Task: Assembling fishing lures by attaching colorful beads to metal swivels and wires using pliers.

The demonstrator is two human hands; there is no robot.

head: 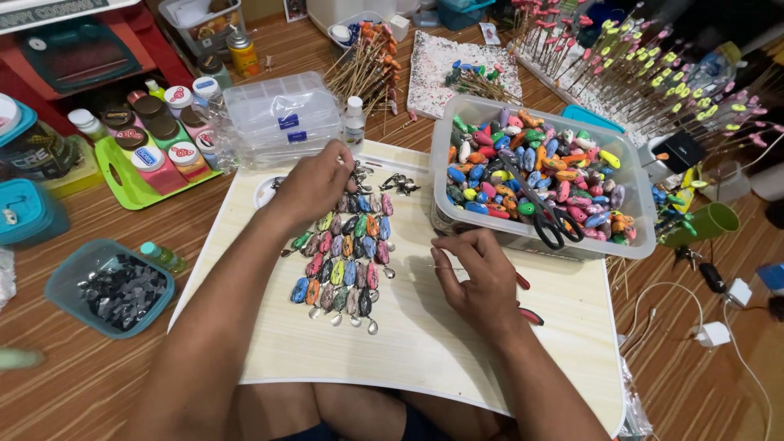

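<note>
A light wooden lap board (457, 343) lies over my legs. On it, rows of small painted spoon-shaped lures (347, 261) in many colours lie side by side. My left hand (314, 184) reaches to the top of these rows, fingers pinched at a pile of small metal parts (398, 184); whether it holds one I cannot tell. My right hand (478, 273) rests on the board to the right, pinching a thin wire (445, 267), with red-handled pliers (527, 314) under it.
A clear tub (645, 237) of colourful lure bodies with black scissors (549, 219) stands at right. Stacked clear boxes (282, 118), paint jars on a green tray (122, 175), a teal tub (110, 286) of dark pieces, a green cup (706, 222) and painted sticks (661, 73) surround the board.
</note>
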